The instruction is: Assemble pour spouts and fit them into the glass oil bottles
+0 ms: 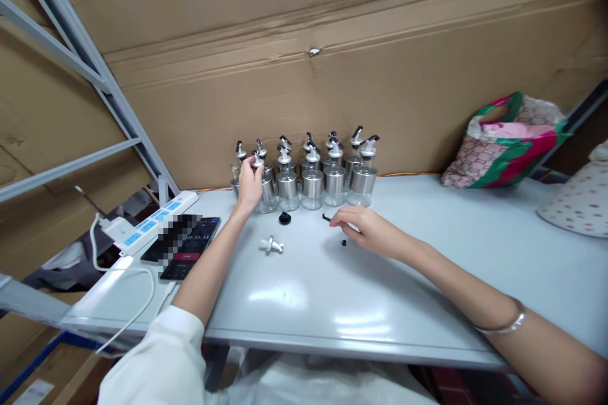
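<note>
The left hand reaches to the front left of a cluster of oil bottles standing at the back of the desk, against a cardboard wall. Its fingers are closed around the spout top of the nearest oil bottle, which stands upright, touching its neighbours.

The right hand rests low on the desk with its fingers loosely bent and nothing visibly held. Its fingertips are just beside a small black pin, and a tiny black bit lies by its thumb side.

Between the hands lie a black cap and a white spout insert, apart from each other. At the left edge are a power strip and two phones. A patterned bag sits far right.
</note>
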A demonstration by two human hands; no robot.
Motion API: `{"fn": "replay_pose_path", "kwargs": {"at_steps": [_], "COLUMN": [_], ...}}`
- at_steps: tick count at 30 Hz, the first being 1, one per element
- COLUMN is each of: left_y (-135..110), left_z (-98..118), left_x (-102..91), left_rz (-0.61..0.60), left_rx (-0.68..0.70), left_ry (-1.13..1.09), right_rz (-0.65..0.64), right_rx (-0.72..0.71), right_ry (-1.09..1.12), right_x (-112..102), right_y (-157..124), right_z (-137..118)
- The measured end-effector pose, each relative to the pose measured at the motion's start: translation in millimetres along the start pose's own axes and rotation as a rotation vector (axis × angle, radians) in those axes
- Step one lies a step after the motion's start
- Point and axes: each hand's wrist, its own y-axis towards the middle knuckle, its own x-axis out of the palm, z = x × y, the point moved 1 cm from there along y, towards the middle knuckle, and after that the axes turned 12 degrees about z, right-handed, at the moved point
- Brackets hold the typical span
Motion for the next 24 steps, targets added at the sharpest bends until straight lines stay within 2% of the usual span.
{"fn": "replay_pose_path", "kwargs": {"at_steps": [2,4,5,7,11,13,16,20,21,24], "left_y": [-9,-19,-24,-33,-59,-77,-105,-120,-119,-110], "left_z": [7,22,33,58,104,119,128,134,136,141], "left_x": [-3.4,-11.0,-15.8,-25.6,-41.0,-43.5,-43.3,-42.2,-42.4,-44.1], "left_rz": [0.108,0.235,0.262,0.206,0.039,-0.097,-0.227,-0.371,-0.448,-0.79], "left_rx": [0.02,0.074,0.098,0.139,0.148,0.108,-0.051,-0.268,-0.318,-0.464], "left_ry": [-0.027,-0.073,-0.093,-0.141,-0.382,-0.504,-0.58,-0.692,-0.746,-0.916], "right_rz": [0.019,0.042,0.06,0.107,0.167,0.141,0.065,0.03,0.007,-0.134], "right_rx": [-0.015,-0.016,-0.007,0.044,0.259,0.293,0.338,0.483,0.497,0.486], "right_ry": [-0.007,-0.003,0.004,0.041,0.275,0.467,0.703,0.792,0.833,1.079], "right_x": [0,-2,-4,-7,-7,-1,10,18,18,15], "right_y": [0,1,2,3,3,2,-3,-8,-8,-6], "right_z": [0,-1,-2,-8,-28,-40,-58,-69,-70,-69]}}
